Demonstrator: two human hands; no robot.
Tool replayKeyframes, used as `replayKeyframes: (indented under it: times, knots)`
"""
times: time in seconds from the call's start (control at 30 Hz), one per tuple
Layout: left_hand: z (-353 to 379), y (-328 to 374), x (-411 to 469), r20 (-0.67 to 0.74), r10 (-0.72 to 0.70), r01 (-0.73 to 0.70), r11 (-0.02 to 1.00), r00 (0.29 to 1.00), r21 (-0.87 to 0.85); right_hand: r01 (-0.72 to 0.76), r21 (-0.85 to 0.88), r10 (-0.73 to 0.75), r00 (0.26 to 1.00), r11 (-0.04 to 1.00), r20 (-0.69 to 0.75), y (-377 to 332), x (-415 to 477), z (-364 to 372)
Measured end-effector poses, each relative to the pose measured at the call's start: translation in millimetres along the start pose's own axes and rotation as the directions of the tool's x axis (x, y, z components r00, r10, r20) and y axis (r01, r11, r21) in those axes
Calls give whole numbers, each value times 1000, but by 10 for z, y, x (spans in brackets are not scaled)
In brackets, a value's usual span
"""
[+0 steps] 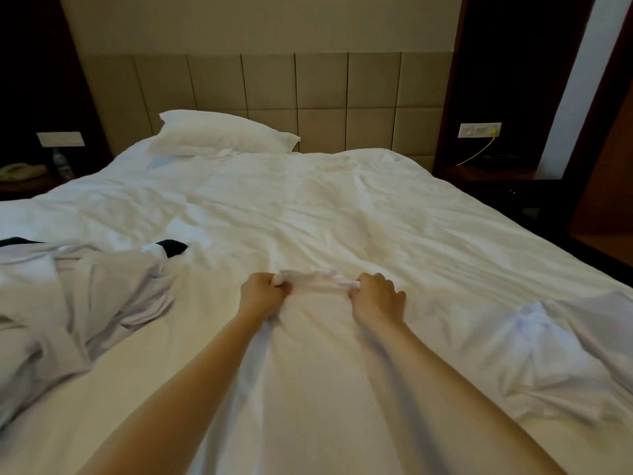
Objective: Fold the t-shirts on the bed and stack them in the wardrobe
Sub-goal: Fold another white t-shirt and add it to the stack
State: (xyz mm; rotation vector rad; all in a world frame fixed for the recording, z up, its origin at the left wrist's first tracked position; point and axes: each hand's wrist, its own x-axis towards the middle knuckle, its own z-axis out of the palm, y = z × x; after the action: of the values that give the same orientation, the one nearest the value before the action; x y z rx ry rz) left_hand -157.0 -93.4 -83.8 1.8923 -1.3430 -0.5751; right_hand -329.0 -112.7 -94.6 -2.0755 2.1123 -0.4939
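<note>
A white t-shirt (318,365) lies stretched lengthwise between my forearms on the bed (308,207). My left hand (262,294) grips its far edge in a fist on the left. My right hand (375,296) grips the same bunched edge a short way to the right. A crumpled pale grey-white t-shirt with dark trim (78,303) lies at the left. Another crumpled white t-shirt (561,351) lies at the right edge of the bed. The wardrobe is out of view.
A white pillow (222,133) rests against the padded headboard (274,94). Dark bedside tables flank the bed, the left one with a telephone (19,171) and a bottle (61,162), the right one below a wall socket with a yellow cable (479,149).
</note>
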Motion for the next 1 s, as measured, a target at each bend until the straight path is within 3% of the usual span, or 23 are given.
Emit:
replayKeyframes:
  times: [0.13,0.2,0.27,0.33,0.5,0.6,0.7,0.77,0.87,0.93,1.0]
  knots:
    - [86,-58,44,-56,-3,4,1000,998,6,88,-118,-91,996,989,-18,84,-19,36]
    - [140,-17,19,-67,68,-55,984,995,170,111,-93,-115,992,989,-47,178,-58,-36]
    - [150,83,-54,-101,222,-156,883,970,443,91,-50,-95,991,995,-98,297,-109,-156]
    - [183,258,-183,-75,341,-252,809,937,531,50,-35,-54,991,998,-122,447,-205,-294]
    - [580,759,-780,248,464,-526,746,850,407,-140,-90,113,959,986,-260,884,-527,-586]
    - [900,951,-1283,473,415,-570,783,777,249,-281,-171,230,936,944,-266,1228,-694,-730]
    - [1178,1000,-1687,657,338,-608,759,674,233,-404,-248,341,903,880,-261,1593,-802,-815]
    - [1293,971,-1811,706,277,-604,753,651,261,-432,-124,402,891,893,-211,1771,-821,-825]
    - [1324,944,-1856,726,213,-571,769,654,289,-467,320,528,838,824,-136,1872,-813,-884]
    - [1270,924,-1831,755,203,-593,752,623,287,-481,452,601,782,751,-167,1916,-799,-925]
    - [1229,897,-1773,800,182,-636,715,572,291,-457,520,607,779,721,-157,1953,-795,-943]
